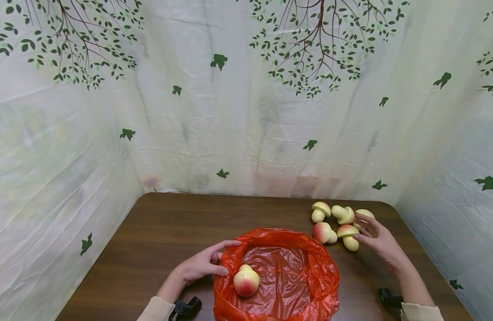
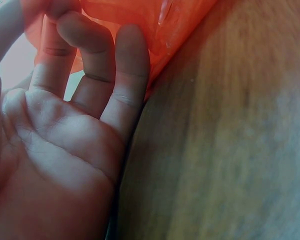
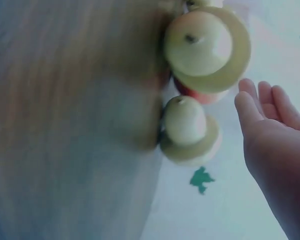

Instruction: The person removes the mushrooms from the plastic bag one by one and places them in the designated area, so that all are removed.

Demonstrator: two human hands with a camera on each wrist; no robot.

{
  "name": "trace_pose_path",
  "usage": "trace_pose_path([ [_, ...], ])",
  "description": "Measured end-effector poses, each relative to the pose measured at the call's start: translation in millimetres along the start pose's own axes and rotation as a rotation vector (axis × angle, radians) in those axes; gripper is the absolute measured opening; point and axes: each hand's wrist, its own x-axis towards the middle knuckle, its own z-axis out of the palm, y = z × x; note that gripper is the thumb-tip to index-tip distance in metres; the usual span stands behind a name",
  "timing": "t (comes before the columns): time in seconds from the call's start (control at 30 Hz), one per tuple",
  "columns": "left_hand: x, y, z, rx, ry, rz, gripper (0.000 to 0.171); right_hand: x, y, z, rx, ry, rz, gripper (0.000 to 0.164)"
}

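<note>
A red plastic bag (image 1: 276, 307) stands with its mouth spread wide at the front of the table. Its left rim is held by my left hand (image 1: 204, 263), and in the left wrist view the fingers (image 2: 132, 55) curl against the red film. One cream-and-pink toy mushroom (image 1: 246, 281) lies inside the bag. At the back right, my right hand (image 1: 380, 243) reaches over a group of similar mushrooms, its fingers apart and nothing held. Its fingertips overlap the rightmost mushroom (image 1: 365, 213), and the thumb is beside the nearest mushroom (image 1: 349, 237).
Other mushrooms in the group are one at the back left (image 1: 320, 211), one lying sideways (image 1: 343, 215) and a pinker one (image 1: 323, 233). The brown wooden table (image 1: 170, 218) meets a leaf-printed curtain (image 1: 270, 133) along its back and sides.
</note>
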Motion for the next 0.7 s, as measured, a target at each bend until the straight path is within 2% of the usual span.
trace_pose_path([
  [0.2, -0.2, -0.4, -0.5, -0.002, 0.002, -0.008, 0.073, -1, -19, 7, -0.002, -0.041, -0.023, 0.066],
  [0.47, -0.7, 2.2, 0.6, 0.008, 0.007, -0.017, 0.074, -2, -45, 26, 0.113, -0.137, -0.137, 0.064],
  [0.7, -1.3, 0.7, 0.6, 0.01, 0.014, -0.021, 0.075, -2, -58, 43, 0.153, -0.207, -0.181, 0.063],
])
